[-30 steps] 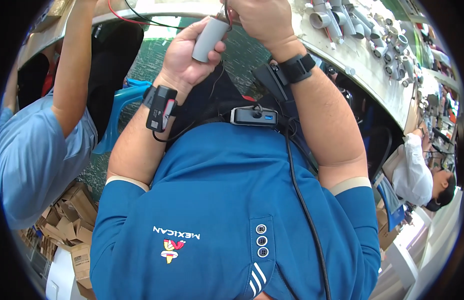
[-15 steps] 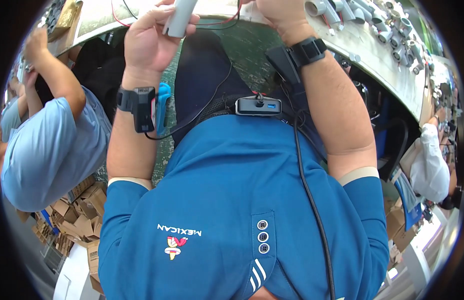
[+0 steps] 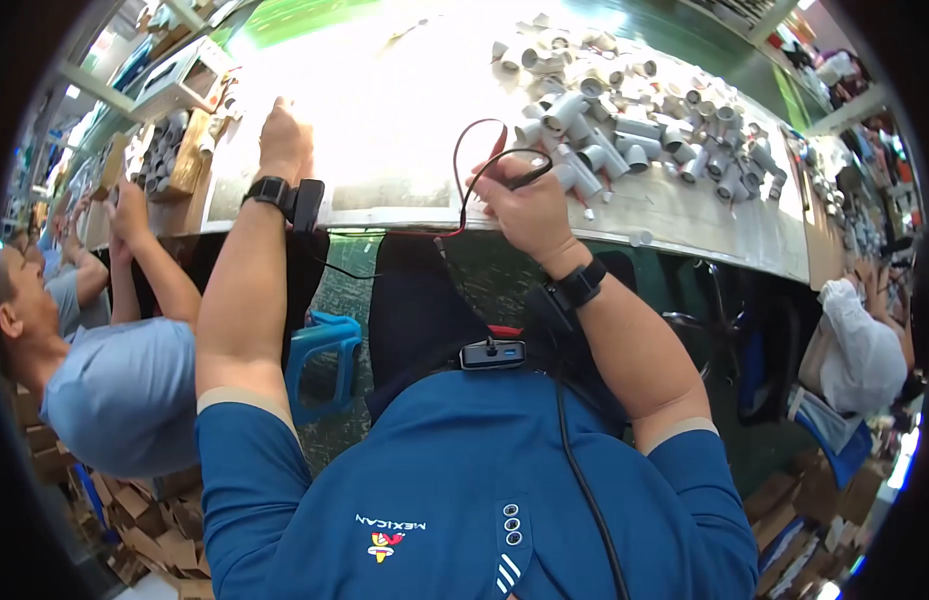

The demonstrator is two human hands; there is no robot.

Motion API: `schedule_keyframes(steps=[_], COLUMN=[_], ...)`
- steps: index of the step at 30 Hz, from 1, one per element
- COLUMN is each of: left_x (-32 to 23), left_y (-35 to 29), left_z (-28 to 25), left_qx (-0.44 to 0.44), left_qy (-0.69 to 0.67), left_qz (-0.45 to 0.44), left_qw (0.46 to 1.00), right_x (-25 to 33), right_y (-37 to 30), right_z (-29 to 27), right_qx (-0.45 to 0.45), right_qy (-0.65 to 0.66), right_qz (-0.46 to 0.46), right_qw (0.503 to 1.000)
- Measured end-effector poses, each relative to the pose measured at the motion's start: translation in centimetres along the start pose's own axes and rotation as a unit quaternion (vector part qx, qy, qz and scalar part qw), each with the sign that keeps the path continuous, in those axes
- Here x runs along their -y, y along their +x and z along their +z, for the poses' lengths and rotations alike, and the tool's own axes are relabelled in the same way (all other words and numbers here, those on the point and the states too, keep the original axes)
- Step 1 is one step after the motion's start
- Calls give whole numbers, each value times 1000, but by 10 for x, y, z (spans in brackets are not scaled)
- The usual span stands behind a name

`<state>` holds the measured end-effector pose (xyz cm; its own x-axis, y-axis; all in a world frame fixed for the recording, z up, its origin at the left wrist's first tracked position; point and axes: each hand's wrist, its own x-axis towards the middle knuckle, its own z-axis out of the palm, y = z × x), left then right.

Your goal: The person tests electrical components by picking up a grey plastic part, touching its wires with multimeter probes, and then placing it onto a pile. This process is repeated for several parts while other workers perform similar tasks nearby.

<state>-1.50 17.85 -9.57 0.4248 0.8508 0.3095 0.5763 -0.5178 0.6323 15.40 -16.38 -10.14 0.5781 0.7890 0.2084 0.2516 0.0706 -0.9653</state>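
My left hand (image 3: 286, 140) reaches out over the bright white tabletop (image 3: 385, 130) at the left, its back toward me. Its fingers are turned away, so whether it holds anything is hidden. Nearer the table's front edge, my right hand (image 3: 530, 212) is closed with thumb and fingers pinched on red and black wires (image 3: 457, 165). The wires loop up beside the hand, and a thicker black end lies along the fingers. Just past that hand, a heap of short grey-white plastic tubes (image 3: 635, 130) spreads over the right side of the table.
At left stands a cardboard box (image 3: 190, 150) of grey tubes, with a white box (image 3: 180, 80) behind. A person in light blue (image 3: 130, 390) sits close on my left; another in white (image 3: 855, 350) is at far right. A blue stool (image 3: 327, 360) stands below the table.
The view has tilted up, showing more table. My left hand has stretched forward, and the grey tube it held is no longer visible. The looped wires now show at my right hand.
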Motion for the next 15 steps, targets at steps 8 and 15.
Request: schedule_keyframes(steps=[8, 15], left_x=[-182, -241], left_y=[11, 12], left_z=[108, 178], left_qx=[111, 169], left_qy=[11, 81], left_qz=[455, 399], left_qw=[884, 897], right_x=[0, 5], right_y=[-12, -25], right_z=[-17, -36], right_qx=[-70, -73], right_qy=[13, 11], right_qz=[-36, -25], right_qw=[997, 997])
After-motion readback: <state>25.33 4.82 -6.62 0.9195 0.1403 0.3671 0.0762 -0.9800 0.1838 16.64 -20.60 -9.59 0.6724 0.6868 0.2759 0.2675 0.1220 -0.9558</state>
